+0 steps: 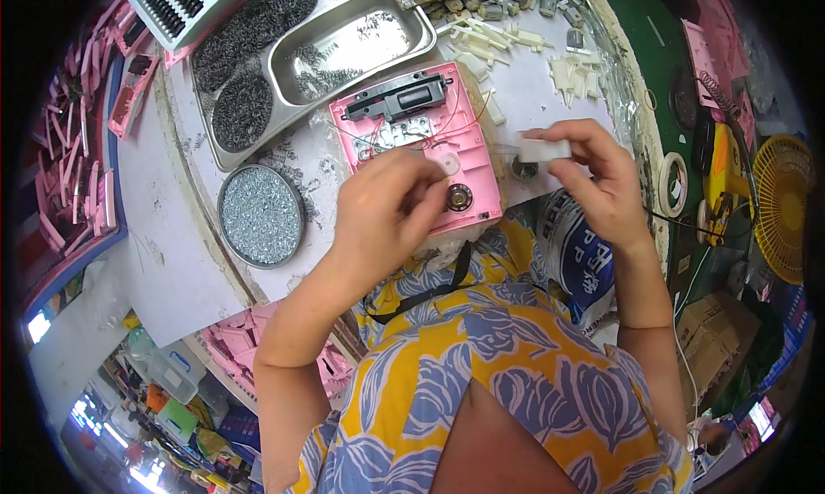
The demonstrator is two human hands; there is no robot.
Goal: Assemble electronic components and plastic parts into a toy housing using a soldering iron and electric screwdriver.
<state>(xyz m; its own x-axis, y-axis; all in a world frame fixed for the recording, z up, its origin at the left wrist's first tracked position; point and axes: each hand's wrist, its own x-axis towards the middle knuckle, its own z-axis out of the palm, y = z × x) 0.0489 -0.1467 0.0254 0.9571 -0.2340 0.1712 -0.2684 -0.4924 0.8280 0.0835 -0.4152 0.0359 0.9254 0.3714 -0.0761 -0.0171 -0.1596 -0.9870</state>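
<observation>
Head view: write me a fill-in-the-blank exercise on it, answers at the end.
1. The block in the right hand is coloured ____.
2. The round tray stands to the ____ of the pink panel.
3. The springs in the metal tray are coloured ____.
4. The yellow fan is at the view's far ____.

Missing words: white; left; black; right.

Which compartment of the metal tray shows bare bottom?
The compartment nearest the pink case: shiny metal shows between its scattered dark springs; the others in view are covered.

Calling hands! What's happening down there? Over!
Right grip: pinching white block. Pink casing: inside facing up. Left grip: over casing, blocking part of the view.
</observation>
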